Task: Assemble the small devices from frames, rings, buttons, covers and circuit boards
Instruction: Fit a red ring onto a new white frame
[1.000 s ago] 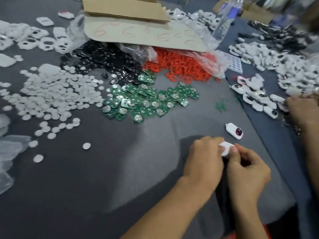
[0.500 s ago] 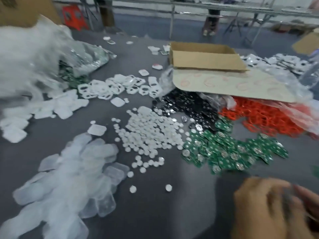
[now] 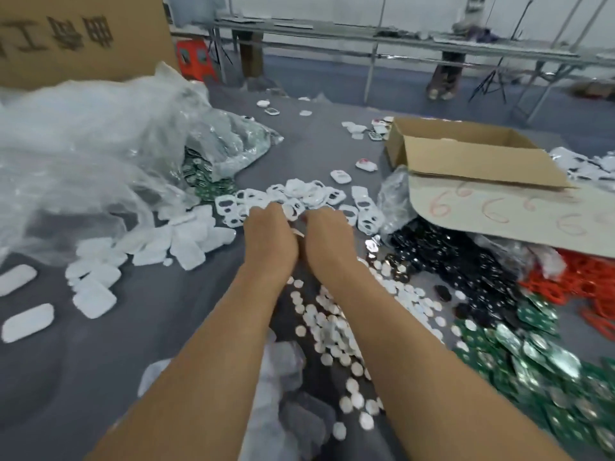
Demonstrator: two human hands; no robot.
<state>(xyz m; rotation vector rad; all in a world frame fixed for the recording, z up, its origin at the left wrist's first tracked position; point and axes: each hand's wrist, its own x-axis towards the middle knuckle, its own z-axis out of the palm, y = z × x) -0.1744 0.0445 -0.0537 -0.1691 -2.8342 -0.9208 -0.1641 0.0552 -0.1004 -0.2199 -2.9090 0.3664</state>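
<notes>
Both my arms stretch forward over the grey table. My left hand (image 3: 270,239) and my right hand (image 3: 327,242) lie side by side, knuckles up, at the near edge of a heap of white frames (image 3: 301,194). Their fingers curl down out of sight. A thin white edge shows between the two hands. White oval covers (image 3: 188,246) lie to the left. Small round white buttons (image 3: 327,322) are scattered under my forearms. Green circuit boards (image 3: 535,364) and orange-red rings (image 3: 585,289) are heaped at the right.
A heap of black parts (image 3: 466,257) lies right of my right hand. Behind it stands an open cardboard box (image 3: 466,154) on a marked sheet. Crumpled clear plastic bags (image 3: 100,144) fill the left, with a large carton (image 3: 66,38) behind them.
The view swung left and up from the near right of the table. Both hands moved from there, where they held a small white device, forward to the frame heap.
</notes>
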